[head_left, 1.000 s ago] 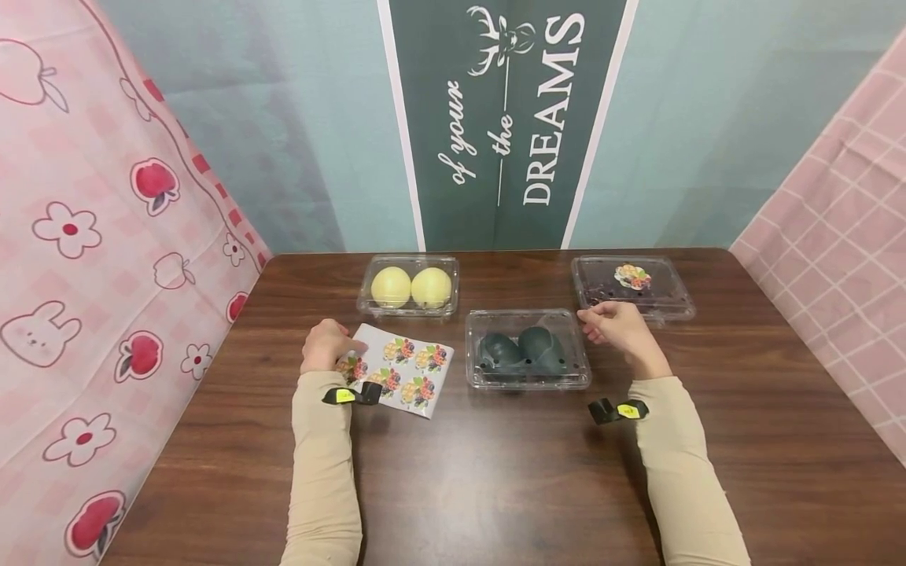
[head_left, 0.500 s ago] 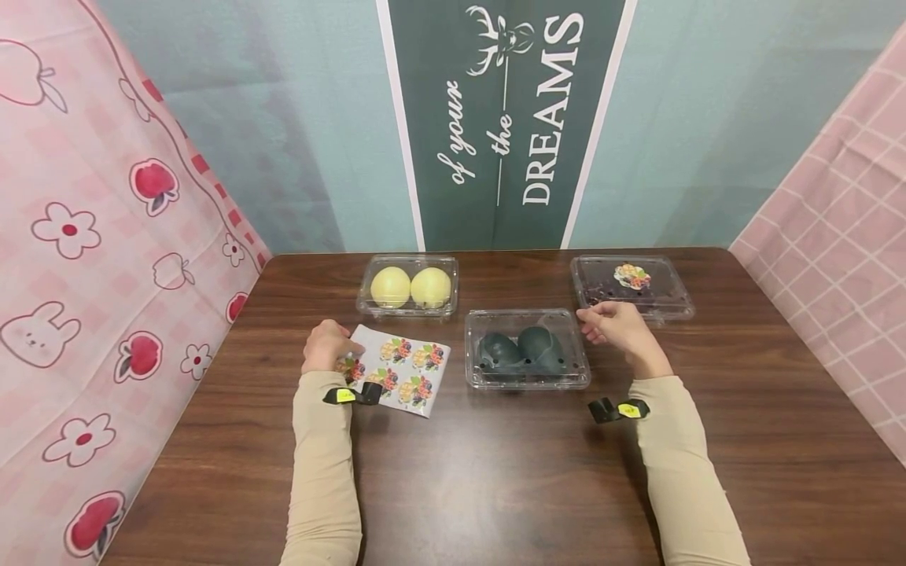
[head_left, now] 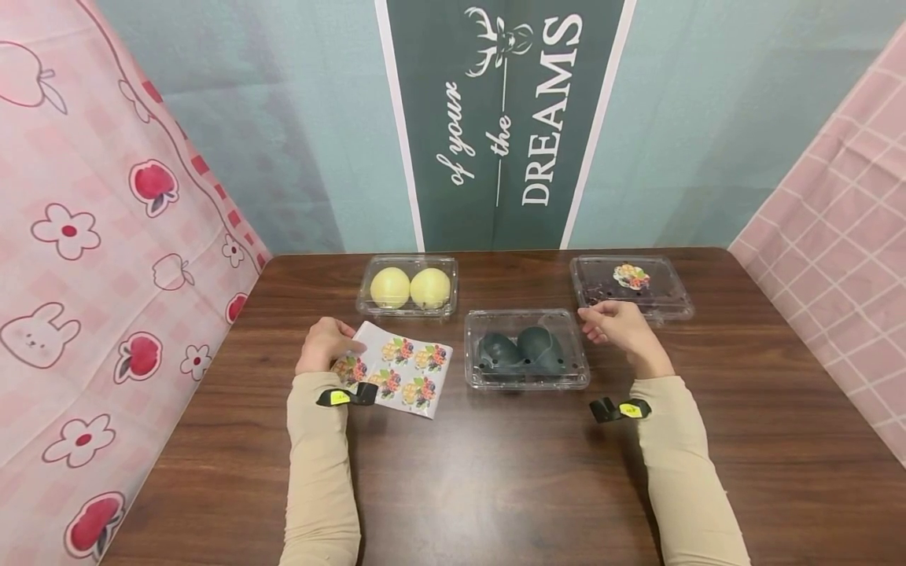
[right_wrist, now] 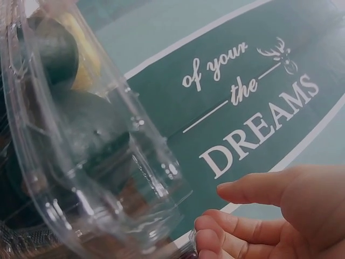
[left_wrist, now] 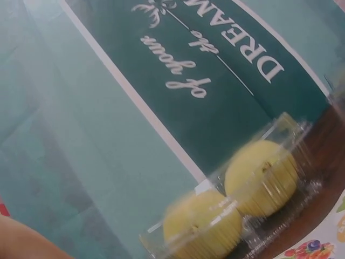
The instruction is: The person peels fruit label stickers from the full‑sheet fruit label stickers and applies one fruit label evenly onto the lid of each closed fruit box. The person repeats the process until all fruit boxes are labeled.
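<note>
My left hand (head_left: pixel 325 344) grips the left edge of a white sheet of stickers (head_left: pixel 375 338) printed with fruit pictures, its thumb lying on top. A corner of the sticker sheet (left_wrist: pixel 310 251) also shows in the left wrist view. Right of the sheet stands a shut clear plastic box (head_left: pixel 527 380) with two dark green, rounded fruits (head_left: pixel 541 351) inside. My right hand (head_left: pixel 617 326) hovers by this box's right side. In the right wrist view its thumb and loosely curled fingers (right_wrist: pixel 250 229) stand apart, with nothing visible between them.
Behind the sheet is a clear box (head_left: pixel 408 312) with two pale yellow round fruits (head_left: pixel 430 288). At the back right lies another clear box (head_left: pixel 665 283) of dark contents, a fruit sticker (head_left: pixel 631 277) on its lid. A cloth backdrop (head_left: pixel 318 157) rises behind the table (head_left: pixel 495 487).
The sticker sheet shifts slightly left, then back right, in my left hand. My left forearm has moved a little left. My right hand and the boxes stay nearly still.
</note>
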### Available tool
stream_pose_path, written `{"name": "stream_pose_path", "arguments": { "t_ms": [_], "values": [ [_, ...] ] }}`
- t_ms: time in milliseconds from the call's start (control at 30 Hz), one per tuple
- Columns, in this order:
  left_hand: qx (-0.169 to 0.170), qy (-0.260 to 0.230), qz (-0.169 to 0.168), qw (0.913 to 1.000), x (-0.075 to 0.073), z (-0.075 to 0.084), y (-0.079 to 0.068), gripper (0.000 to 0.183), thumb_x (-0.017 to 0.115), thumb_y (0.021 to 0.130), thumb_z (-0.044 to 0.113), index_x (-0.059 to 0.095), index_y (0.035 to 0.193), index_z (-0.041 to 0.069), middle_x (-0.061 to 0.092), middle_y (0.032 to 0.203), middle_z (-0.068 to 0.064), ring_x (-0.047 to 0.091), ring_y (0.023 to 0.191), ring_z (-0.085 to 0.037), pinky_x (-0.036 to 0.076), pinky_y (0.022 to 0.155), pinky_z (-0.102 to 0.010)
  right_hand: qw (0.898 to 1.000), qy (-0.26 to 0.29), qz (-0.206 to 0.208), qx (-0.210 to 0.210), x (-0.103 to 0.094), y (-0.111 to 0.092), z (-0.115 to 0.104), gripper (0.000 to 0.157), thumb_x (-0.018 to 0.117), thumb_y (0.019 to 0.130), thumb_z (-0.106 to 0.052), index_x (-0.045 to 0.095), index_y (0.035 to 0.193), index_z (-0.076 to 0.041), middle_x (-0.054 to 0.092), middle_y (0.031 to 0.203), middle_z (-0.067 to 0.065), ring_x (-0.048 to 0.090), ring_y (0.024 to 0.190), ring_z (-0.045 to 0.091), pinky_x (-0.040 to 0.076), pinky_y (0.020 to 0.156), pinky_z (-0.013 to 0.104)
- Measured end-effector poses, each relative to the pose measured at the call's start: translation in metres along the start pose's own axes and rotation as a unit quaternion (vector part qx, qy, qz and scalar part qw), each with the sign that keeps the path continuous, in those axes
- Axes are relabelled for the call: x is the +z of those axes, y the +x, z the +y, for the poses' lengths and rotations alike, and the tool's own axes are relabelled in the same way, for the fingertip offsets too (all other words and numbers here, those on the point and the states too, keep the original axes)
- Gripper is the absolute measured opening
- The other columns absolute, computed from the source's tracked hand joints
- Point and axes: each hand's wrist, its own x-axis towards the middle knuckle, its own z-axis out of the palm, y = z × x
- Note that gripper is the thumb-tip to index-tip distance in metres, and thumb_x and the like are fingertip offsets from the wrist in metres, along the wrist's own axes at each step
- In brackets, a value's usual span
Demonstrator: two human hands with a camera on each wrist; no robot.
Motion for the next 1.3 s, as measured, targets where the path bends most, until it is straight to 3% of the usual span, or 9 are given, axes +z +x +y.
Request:
{"name": "stream_pose_path", "arguments": {
  "t_ms": [700,900,1133,1300],
  "values": [
    [0.129,-0.006,-0.015,0.9915,-0.019,0.018,-0.023,0.030,0.067,0.089,0.014,0.064,0.113,-0.004,0.064,0.100,-0.016,0.055,0.087,-0.020,0.043,0.074,-0.026,0.999,-0.022,0.018,-0.019,0.003,-0.007,-0.014,0.039,0.056,0.097,-0.025,0.059,0.109,0.012,0.061,0.069,-0.010,0.059,0.064,0.002,0.055,0.064,0.020],
    [0.197,-0.012,0.005,0.9802,-0.018,0.024,-0.024,0.032,0.066,0.090,0.016,0.063,0.113,-0.005,0.066,0.105,-0.022,0.061,0.097,-0.029,0.047,0.082,-0.031,0.998,-0.016,0.031,-0.055,0.008,-0.010,-0.020,0.036,0.058,0.096,-0.021,0.060,0.106,0.013,0.061,0.068,-0.009,0.058,0.062,0.000,0.054,0.063,0.019],
    [0.238,-0.033,0.015,0.9706,-0.018,0.032,-0.023,0.033,0.065,0.092,0.019,0.062,0.117,-0.002,0.067,0.109,-0.022,0.064,0.102,-0.032,0.051,0.087,-0.038,0.993,-0.032,0.035,-0.108,0.026,-0.009,-0.028,0.027,0.060,0.094,-0.015,0.063,0.103,0.011,0.068,0.070,0.002,0.061,0.060,0.003,0.054,0.061,0.019],
    [0.297,-0.052,0.038,0.9528,-0.019,0.044,-0.028,0.033,0.067,0.090,0.019,0.063,0.117,0.000,0.070,0.108,-0.021,0.067,0.096,-0.031,0.053,0.086,-0.041,0.990,-0.014,0.034,-0.133,0.043,-0.010,-0.040,0.022,0.063,0.092,-0.011,0.064,0.100,0.009,0.068,0.072,0.005,0.061,0.061,0.005,0.054,0.062,0.021]
  ]
}}
